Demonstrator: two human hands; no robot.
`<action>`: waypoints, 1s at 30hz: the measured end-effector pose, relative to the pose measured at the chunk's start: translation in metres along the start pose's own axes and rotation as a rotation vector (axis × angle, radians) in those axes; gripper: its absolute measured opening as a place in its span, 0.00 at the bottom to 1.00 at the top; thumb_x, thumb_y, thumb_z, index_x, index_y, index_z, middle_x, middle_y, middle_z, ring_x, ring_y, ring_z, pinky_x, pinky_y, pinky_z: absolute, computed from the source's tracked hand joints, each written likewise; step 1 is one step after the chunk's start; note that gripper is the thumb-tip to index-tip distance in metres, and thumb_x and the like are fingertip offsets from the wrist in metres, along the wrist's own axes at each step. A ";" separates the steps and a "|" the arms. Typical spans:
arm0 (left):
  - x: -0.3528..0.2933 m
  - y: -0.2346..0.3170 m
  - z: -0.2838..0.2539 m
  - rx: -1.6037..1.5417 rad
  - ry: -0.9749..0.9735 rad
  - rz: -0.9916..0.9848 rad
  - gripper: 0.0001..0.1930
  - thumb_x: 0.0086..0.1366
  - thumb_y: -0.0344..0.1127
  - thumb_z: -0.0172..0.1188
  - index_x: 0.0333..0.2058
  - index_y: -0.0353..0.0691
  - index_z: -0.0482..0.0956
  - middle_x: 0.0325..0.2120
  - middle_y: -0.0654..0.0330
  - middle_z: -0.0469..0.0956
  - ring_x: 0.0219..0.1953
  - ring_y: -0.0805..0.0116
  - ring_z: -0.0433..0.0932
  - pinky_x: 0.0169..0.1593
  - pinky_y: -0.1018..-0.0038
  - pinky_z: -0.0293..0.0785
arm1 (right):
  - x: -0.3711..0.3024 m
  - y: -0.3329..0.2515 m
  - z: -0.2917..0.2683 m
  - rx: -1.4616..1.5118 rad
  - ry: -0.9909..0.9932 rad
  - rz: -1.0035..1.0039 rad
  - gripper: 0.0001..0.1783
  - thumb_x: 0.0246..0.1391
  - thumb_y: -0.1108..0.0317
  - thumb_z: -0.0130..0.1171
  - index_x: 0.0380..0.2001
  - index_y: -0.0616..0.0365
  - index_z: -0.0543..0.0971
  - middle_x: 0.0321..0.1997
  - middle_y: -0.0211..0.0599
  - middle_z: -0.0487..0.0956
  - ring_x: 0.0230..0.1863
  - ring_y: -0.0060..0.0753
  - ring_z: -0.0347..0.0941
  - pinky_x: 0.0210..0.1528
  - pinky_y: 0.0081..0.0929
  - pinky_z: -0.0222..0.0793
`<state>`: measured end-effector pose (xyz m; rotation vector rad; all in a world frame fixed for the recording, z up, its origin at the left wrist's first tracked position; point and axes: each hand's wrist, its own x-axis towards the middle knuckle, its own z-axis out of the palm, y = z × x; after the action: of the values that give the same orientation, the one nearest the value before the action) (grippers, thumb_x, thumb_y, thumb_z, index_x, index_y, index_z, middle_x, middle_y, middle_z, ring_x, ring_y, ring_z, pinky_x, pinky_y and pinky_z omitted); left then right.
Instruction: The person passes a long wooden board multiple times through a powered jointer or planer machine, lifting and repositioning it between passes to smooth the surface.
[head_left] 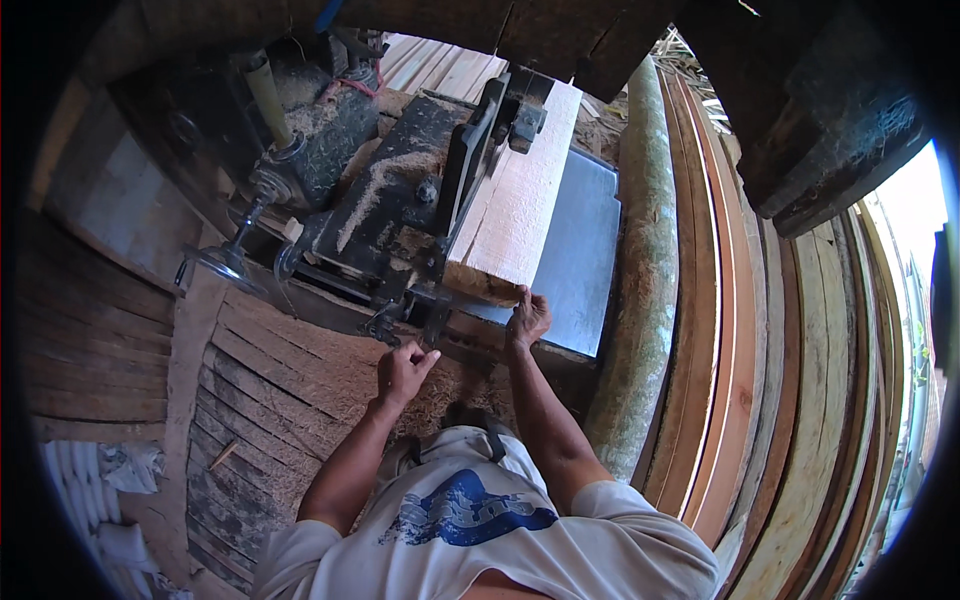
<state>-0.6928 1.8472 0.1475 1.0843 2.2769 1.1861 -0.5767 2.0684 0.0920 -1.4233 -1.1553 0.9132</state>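
My pale shirt (480, 535), with a blue print across it, fills the nearest part of the view. Just beyond it, my left hand (403, 372) is loosely curled with the thumb out, beside the near edge of a dark woodworking machine (395, 190); I cannot tell whether it holds anything. Farther forward and to the right, my right hand (530, 318) has bent fingers, its fingertips touching the right corner of a thick, pale timber (515, 215) at its near end. Whether they grip or only press there is unclear to me.

The timber lies directly ahead of my right hand, which is the nearer one; my left is apart from it, lower and to the left. Its long axis runs away from me, leaning slightly right, along an upright metal fence (470, 155) and over a smooth metal worktop (580, 255). A handwheel (225, 265) stands left of the machine. Right of the worktop lies a round log (648, 260), with long planks (740, 350) beyond it.
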 end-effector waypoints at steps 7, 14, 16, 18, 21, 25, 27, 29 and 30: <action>-0.157 -0.121 -0.021 0.147 -0.231 -0.526 0.19 0.50 0.51 0.66 0.22 0.38 0.80 0.20 0.53 0.79 0.25 0.58 0.79 0.31 0.64 0.72 | 0.055 -0.049 0.040 -0.276 -0.036 0.149 0.21 0.49 0.56 0.61 0.41 0.61 0.80 0.36 0.49 0.81 0.35 0.45 0.77 0.39 0.36 0.68; -0.340 -0.257 -0.070 0.278 -0.120 -1.167 0.22 0.52 0.52 0.60 0.21 0.34 0.81 0.18 0.52 0.79 0.25 0.59 0.80 0.35 0.65 0.76 | 0.019 0.036 -0.025 -0.659 -0.398 0.114 0.26 0.52 0.61 0.56 0.56 0.49 0.72 0.40 0.51 0.78 0.40 0.49 0.76 0.43 0.41 0.68; -0.349 -0.261 -0.072 0.180 -0.073 -1.221 0.21 0.52 0.51 0.61 0.21 0.34 0.81 0.17 0.52 0.79 0.23 0.60 0.80 0.34 0.66 0.76 | 0.000 0.070 -0.072 -0.769 -0.213 -0.084 0.24 0.52 0.58 0.52 0.54 0.46 0.74 0.32 0.49 0.74 0.35 0.51 0.72 0.38 0.43 0.67; -0.355 -0.251 -0.077 0.086 -0.036 -1.283 0.21 0.52 0.51 0.61 0.20 0.34 0.81 0.17 0.53 0.79 0.21 0.62 0.80 0.33 0.67 0.77 | -0.025 0.104 -0.125 -0.774 -0.188 -0.107 0.25 0.48 0.60 0.56 0.53 0.45 0.75 0.31 0.49 0.73 0.36 0.51 0.71 0.38 0.42 0.66; -0.309 -0.214 -0.084 0.049 -0.110 -1.270 0.19 0.52 0.49 0.62 0.20 0.35 0.80 0.17 0.54 0.79 0.18 0.64 0.79 0.28 0.68 0.76 | -0.061 0.147 -0.208 -0.800 -0.262 0.013 0.24 0.46 0.64 0.56 0.50 0.48 0.76 0.30 0.52 0.76 0.34 0.53 0.73 0.39 0.45 0.68; -0.251 -0.203 -0.094 0.052 -0.216 -0.886 0.18 0.51 0.48 0.65 0.21 0.35 0.80 0.17 0.56 0.80 0.19 0.65 0.79 0.27 0.71 0.74 | -0.129 0.150 -0.281 -0.852 -0.322 0.235 0.19 0.40 0.66 0.57 0.40 0.57 0.80 0.30 0.53 0.79 0.35 0.54 0.76 0.40 0.46 0.69; -0.197 -0.159 -0.098 -0.041 -0.212 -0.836 0.20 0.50 0.51 0.66 0.24 0.35 0.81 0.19 0.56 0.80 0.20 0.65 0.79 0.29 0.72 0.74 | -0.147 0.144 -0.312 -0.839 -0.298 0.284 0.18 0.40 0.65 0.58 0.38 0.58 0.80 0.30 0.53 0.79 0.36 0.54 0.76 0.40 0.44 0.69; -0.173 -0.199 -0.103 0.138 -0.237 -0.647 0.22 0.51 0.52 0.65 0.27 0.35 0.81 0.21 0.55 0.81 0.24 0.63 0.80 0.31 0.69 0.74 | -0.172 0.146 -0.325 -0.857 -0.375 0.341 0.17 0.39 0.63 0.59 0.35 0.60 0.80 0.34 0.54 0.79 0.38 0.52 0.77 0.42 0.40 0.70; -0.145 -0.189 -0.102 0.140 -0.297 -0.634 0.22 0.51 0.53 0.65 0.28 0.35 0.81 0.23 0.54 0.81 0.26 0.62 0.80 0.33 0.68 0.74 | -0.181 0.145 -0.339 -0.866 -0.374 0.372 0.19 0.40 0.62 0.60 0.37 0.60 0.80 0.36 0.54 0.79 0.40 0.50 0.77 0.44 0.39 0.70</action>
<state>-0.7491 1.6143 0.0492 0.4643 2.2290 0.5782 -0.2724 1.8092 -0.0026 -2.2849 -1.7205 1.0087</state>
